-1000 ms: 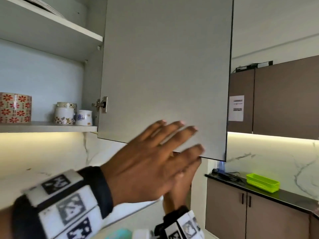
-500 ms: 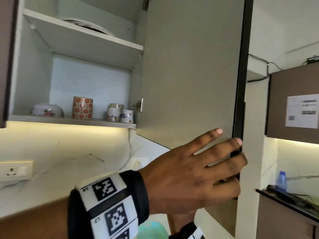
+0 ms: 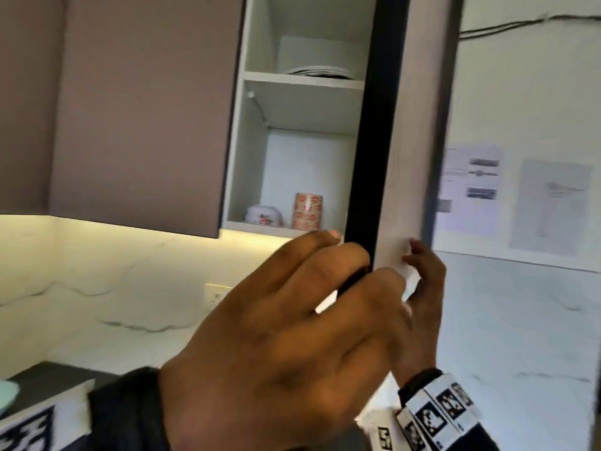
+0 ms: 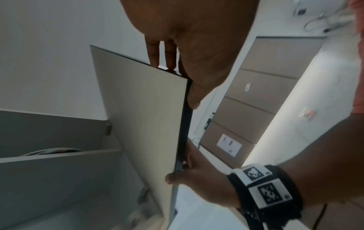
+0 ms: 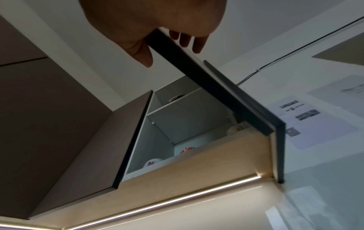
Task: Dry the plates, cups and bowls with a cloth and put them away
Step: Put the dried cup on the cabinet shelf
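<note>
The left hand (image 3: 292, 333) has its fingers (image 3: 328, 255) curled round the dark free edge of the cupboard door (image 3: 400, 157), near the door's lower corner; the thumb side is hidden behind the hand in the head view, and the left wrist view shows the thumb (image 4: 194, 95) lying along that edge. The right hand (image 3: 422, 307) reaches up just behind the left one; its fingertips (image 3: 414, 247) rest on the door's pale inner face, and its thumb lies on the opposite side of the edge, so it pinches the lower part of the door (the right wrist view shows the same straddle from below). Both wrists wear bands (image 3: 439, 415) printed with black-and-white square codes.

The door stands partly open, edge-on to the head camera. Beside it, on the left, a brown door (image 3: 140, 109) is closed. Inside the cupboard, the upper shelf (image 3: 302, 81) carries a stack of plates (image 3: 318, 70); the lower shelf (image 3: 260, 227) holds a bowl (image 3: 264, 215) with a red flower print and, just beside it, an upright cup (image 3: 308, 211) with a red pattern; the two stand close, whether touching cannot be told. Under the cupboard a light strip (image 5: 177, 200) glows over a marbled wall (image 3: 81, 288) with a socket (image 3: 216, 292). Sheets of paper (image 3: 468, 187) hang on the surface to the right.
</note>
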Demonstrator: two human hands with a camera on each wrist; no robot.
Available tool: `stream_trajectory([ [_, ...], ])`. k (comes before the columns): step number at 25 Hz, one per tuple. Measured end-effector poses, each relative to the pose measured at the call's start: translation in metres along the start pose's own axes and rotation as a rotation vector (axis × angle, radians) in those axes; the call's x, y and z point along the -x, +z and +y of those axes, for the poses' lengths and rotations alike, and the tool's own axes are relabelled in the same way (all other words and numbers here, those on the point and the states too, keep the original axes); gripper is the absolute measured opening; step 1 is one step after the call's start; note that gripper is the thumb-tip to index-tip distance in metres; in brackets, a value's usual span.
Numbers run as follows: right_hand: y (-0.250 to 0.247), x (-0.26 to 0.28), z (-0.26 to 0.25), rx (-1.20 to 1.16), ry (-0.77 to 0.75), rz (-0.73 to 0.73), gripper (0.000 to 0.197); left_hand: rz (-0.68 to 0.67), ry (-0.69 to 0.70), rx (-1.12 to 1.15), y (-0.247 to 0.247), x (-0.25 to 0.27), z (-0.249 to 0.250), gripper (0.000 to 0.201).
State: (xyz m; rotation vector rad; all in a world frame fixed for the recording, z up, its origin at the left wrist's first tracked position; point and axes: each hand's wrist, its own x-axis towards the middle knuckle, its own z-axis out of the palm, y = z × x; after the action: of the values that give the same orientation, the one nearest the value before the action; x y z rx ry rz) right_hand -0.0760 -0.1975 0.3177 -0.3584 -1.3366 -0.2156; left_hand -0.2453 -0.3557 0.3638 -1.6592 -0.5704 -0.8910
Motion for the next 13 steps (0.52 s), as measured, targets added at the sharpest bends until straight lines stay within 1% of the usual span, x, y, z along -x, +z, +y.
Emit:
stream_trajectory([
  [1,0.011,-0.014,-0.001,0.133,-0.06,-0.062,0.051,-0.021,-0.008,-0.042,0.002,0.004,-0.006,0.023],
  [2,0.019,-0.017,0.002,0.153,-0.112,-0.042,0.059,-0.021,-0.02,-0.097,0.004,0.014,-0.021,0.02],
  [4,0.046,-0.03,0.022,0.196,-0.141,-0.038,0.073,-0.08,-0.053,-0.219,0.009,0.034,-0.052,0.014],
  [6,0.08,-0.011,0.022,0.293,-0.175,-0.047,0.07,-0.152,-0.079,-0.31,0.022,0.054,-0.077,0.011],
  [7,0.092,-0.008,0.026,0.345,-0.223,-0.053,0.065,-0.204,-0.087,-0.344,0.032,0.065,-0.091,0.018],
  [9,0.111,-0.017,0.045,0.489,-0.334,-0.065,0.055,-0.298,-0.104,-0.406,0.054,0.083,-0.12,0.04],
  [11,0.133,-0.016,0.054,0.598,-0.368,-0.063,0.049,-0.372,-0.121,-0.443,0.081,0.095,-0.142,0.058],
  [13,0.148,-0.01,0.063,0.669,-0.361,-0.083,0.048,-0.416,-0.136,-0.447,0.108,0.103,-0.156,0.072],
])
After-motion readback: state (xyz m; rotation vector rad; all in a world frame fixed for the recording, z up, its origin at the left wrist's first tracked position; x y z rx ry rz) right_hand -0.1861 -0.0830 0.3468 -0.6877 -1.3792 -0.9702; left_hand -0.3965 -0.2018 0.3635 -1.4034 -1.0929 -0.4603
